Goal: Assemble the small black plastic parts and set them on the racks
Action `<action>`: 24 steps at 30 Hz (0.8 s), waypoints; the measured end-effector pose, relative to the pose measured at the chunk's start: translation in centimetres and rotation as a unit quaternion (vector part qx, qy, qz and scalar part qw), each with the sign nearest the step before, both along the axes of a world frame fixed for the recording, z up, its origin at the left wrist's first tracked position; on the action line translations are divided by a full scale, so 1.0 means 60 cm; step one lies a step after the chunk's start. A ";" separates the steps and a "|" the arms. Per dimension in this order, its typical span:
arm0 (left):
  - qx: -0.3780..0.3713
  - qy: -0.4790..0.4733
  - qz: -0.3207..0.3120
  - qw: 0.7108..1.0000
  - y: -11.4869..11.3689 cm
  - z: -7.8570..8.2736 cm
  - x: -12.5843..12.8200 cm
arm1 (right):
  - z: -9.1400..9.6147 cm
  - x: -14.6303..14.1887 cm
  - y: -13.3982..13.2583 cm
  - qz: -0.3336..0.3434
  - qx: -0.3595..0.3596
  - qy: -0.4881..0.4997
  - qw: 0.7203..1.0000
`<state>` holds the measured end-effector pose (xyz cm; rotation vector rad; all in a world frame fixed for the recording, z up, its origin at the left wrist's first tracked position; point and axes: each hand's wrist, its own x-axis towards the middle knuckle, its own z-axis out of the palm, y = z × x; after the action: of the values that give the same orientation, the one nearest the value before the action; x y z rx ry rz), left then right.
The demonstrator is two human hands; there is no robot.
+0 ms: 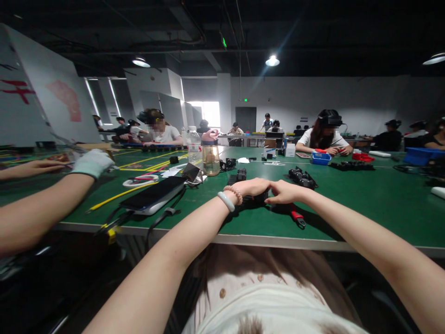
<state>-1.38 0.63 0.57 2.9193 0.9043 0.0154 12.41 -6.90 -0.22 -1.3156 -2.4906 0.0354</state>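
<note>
Near the front of the green table, my left hand (255, 187), with a bead bracelet and a pale bangle at its wrist, is curled over a small black part (257, 200). My right hand (284, 191) meets it from the other side, thumb and fingers closed on the same part. Most of that part is hidden under the hands, so its kind does not show. Just below my right hand lies a red-handled tool (297, 216), its far end out of sight. Black blocky parts (301, 178) stand beyond my right hand, and another black part (241, 174) beyond my left.
To the left are a phone (155, 194) on a white device with cables, a yellow strap (121, 197), a brown bottle (210, 158) and a clear bottle (194, 148). A neighbour's gloved hand (92, 163) works at far left. Across sit co-workers beside a blue bin (320, 158).
</note>
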 end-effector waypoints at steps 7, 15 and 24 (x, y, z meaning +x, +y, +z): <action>0.017 -0.011 -0.017 1.000 0.007 -0.004 -0.002 | 0.000 0.000 0.001 -0.007 0.002 -0.005 1.000; 0.025 -0.011 -0.038 0.999 0.008 -0.003 0.001 | 0.002 0.002 0.003 -0.008 -0.003 0.002 1.000; 0.023 -0.007 -0.033 0.999 0.001 0.000 0.000 | 0.004 0.008 0.005 0.011 0.011 -0.010 1.000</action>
<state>-1.37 0.67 0.55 2.9867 0.8155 0.0535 12.87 -6.62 0.02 -1.2858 -2.5157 0.0008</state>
